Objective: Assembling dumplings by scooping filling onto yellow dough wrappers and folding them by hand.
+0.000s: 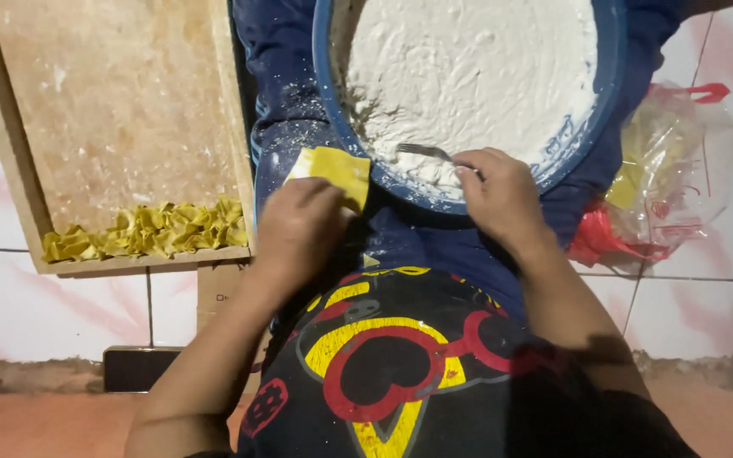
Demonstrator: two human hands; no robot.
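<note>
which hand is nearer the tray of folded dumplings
Left. The left hand, holding a yellow wrapper, sits just right of the tray; the right hand is farther right, holding a fork.

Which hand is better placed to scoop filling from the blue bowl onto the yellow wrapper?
Probably the right hand: it already holds the fork, tines in the white filling of the blue bowl. The left hand is occupied holding the yellow wrapper.

The bowl (604,110) rests on the person's lap, with filling (477,76) in it. A wooden tray (19,170) lies to its left, folded dumplings (150,231) along its near edge; a plastic bag (672,178) lies right.
</note>
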